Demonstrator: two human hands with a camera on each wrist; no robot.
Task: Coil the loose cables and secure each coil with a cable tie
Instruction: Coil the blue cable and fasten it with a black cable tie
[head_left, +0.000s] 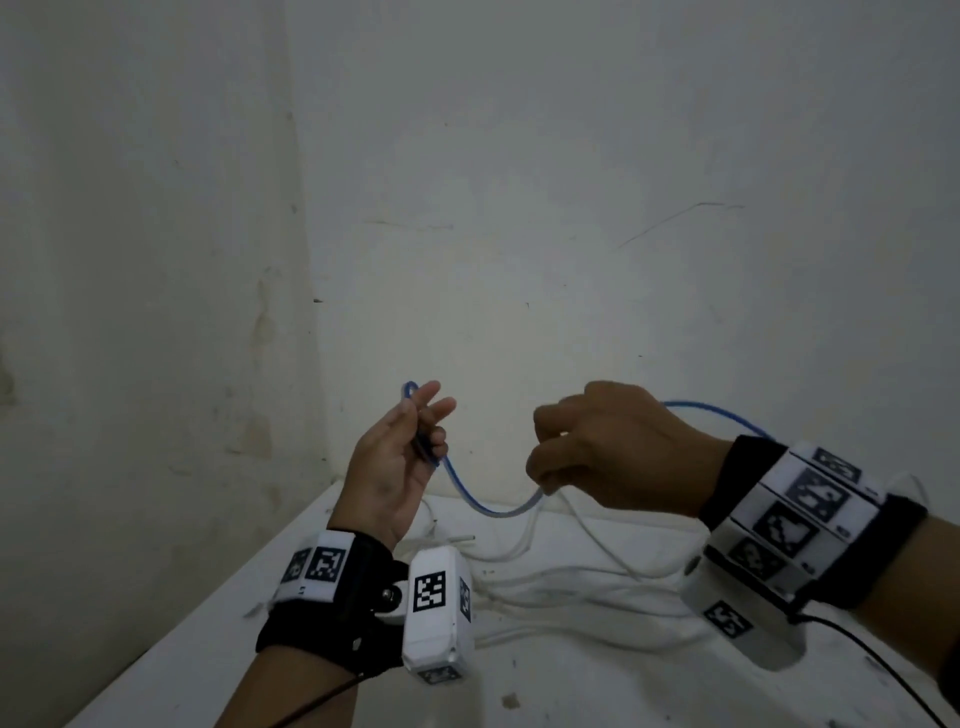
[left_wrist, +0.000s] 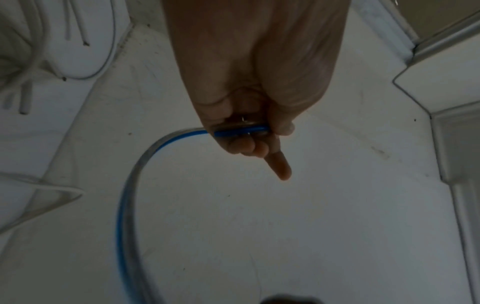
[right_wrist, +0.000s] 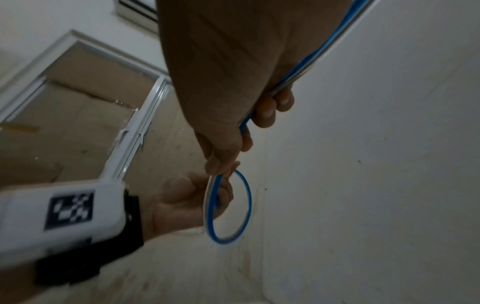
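Blue cable held in the air between both hands, above the desk.

Head view: the left hand (head_left: 395, 467) pinches a small fold of the blue cable (head_left: 483, 506); the right hand (head_left: 608, 452) grips it further along, over the desk (head_left: 571, 686) with white cables (head_left: 571, 582).
Left wrist view: fingers (left_wrist: 281, 164) clamp the doubled end.
Right wrist view: a loop hangs. The cable seems light and springy; best held at the crossing.

Left hand (left_wrist: 249, 86): fingers curled, gripping thin blue flexible cable (left_wrist: 124, 197); one finger extended.
Cable: arcs left, then down.
White cables (left_wrist: 26, 67): upper left, on white surface (left_wrist: 311, 226).
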